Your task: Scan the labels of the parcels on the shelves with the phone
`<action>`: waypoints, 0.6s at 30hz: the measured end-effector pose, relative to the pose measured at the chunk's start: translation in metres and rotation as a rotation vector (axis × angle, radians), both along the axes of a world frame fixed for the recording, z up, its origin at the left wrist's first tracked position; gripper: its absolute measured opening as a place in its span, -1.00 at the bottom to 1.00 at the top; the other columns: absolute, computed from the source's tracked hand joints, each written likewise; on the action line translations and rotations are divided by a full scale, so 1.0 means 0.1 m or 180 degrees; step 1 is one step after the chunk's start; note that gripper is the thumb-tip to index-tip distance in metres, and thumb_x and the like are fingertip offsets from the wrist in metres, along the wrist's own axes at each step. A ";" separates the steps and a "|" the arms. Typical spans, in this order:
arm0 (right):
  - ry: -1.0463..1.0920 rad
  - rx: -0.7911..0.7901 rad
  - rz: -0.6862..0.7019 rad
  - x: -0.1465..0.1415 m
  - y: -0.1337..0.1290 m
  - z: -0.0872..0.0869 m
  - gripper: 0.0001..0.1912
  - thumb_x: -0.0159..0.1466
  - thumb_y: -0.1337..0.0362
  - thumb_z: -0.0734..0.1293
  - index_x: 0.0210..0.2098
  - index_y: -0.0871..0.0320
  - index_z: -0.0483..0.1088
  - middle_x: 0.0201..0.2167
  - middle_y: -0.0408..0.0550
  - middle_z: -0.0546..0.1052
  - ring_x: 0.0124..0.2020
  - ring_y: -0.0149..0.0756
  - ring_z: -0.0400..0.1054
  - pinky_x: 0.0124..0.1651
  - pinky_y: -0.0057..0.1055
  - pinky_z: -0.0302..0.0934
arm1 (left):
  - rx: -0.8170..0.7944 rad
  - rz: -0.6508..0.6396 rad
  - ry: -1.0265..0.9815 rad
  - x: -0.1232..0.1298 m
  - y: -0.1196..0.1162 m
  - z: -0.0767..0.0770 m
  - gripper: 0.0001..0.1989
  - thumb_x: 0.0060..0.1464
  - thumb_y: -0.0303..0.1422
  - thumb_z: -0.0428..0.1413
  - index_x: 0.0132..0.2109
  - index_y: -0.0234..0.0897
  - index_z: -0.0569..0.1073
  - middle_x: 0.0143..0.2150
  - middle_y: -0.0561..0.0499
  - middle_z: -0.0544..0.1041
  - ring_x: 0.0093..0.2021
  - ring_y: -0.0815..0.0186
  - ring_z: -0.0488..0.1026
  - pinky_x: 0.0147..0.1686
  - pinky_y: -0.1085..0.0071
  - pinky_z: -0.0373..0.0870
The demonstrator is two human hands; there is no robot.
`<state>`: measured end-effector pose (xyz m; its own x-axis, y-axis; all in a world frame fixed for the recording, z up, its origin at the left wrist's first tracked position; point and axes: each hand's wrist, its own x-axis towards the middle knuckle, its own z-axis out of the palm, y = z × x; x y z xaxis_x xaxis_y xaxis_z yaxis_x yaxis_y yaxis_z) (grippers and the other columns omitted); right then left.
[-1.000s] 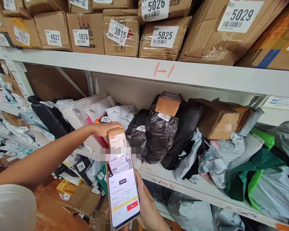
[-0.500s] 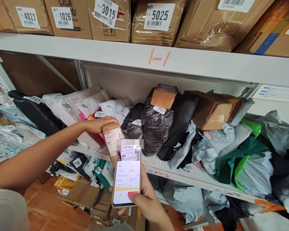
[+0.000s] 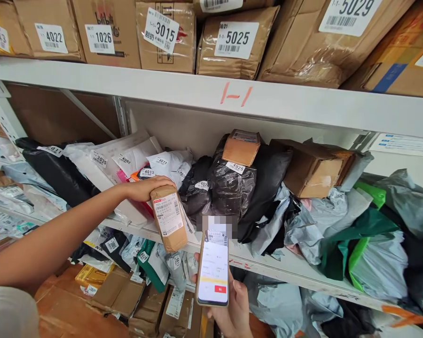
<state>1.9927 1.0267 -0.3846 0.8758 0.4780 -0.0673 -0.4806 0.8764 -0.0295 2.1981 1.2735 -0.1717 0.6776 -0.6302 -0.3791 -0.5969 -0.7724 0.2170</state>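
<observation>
My left hand (image 3: 148, 188) grips a small brown cardboard box (image 3: 174, 238) by its upper end, at the front edge of the middle shelf. A white shipping label (image 3: 168, 213) with a barcode faces me on the box. In my right hand (image 3: 234, 307) is a smartphone (image 3: 213, 272), held upright to the right of the box and apart from it. Its lit screen shows a form with a yellow strip and a red button; a blurred patch covers its top. Behind the box lie white mailer bags (image 3: 161, 162) with number stickers.
Black plastic parcels (image 3: 232, 188), a brown carton (image 3: 312, 171) and grey and green bags (image 3: 363, 230) crowd the middle shelf. Large cartons (image 3: 165, 44) line the upper shelf (image 3: 183, 89). Below are more bags and boxes (image 3: 118, 288) on the floor.
The phone has moved right, away from the box, uncovering more of its label. My right thumb has come off the screen. My left hand still holds the box.
</observation>
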 end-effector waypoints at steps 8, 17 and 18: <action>0.0165 0.0061 -0.0197 -0.10 -0.10 0.04 -0.48 0.03 0.00 0.47 -0.09 0.13 0.49 -0.05 0.13 0.52 -0.29 -0.18 0.45 -0.69 -0.65 0.10 | -0.0027 -0.0063 -0.0076 0.01 0.01 -0.01 -0.52 0.06 -0.32 0.09 0.14 -0.19 0.24 0.17 -0.13 0.28 0.17 0.13 0.21 0.20 0.19 0.10; 0.0380 -0.0370 -0.0598 -0.16 -0.28 -0.16 -0.46 0.00 0.00 0.49 -0.07 0.09 0.48 0.01 0.12 0.49 -0.31 -0.22 0.47 -0.70 -0.64 0.14 | 0.0049 -0.0041 -0.0132 -0.07 0.07 -0.02 -0.52 0.03 -0.37 0.08 0.13 -0.19 0.24 0.13 -0.09 0.30 0.15 0.16 0.23 0.19 0.22 0.13; 0.0352 -0.0553 -0.0599 -0.17 -0.32 -0.18 -0.45 0.00 -0.02 0.48 -0.07 0.10 0.47 -0.01 0.13 0.50 -0.31 -0.20 0.47 -0.68 -0.58 0.20 | 0.0058 -0.0099 -0.0197 -0.08 0.04 0.00 -0.52 0.03 -0.37 0.10 0.12 -0.19 0.25 0.11 -0.08 0.31 0.13 0.17 0.25 0.17 0.24 0.16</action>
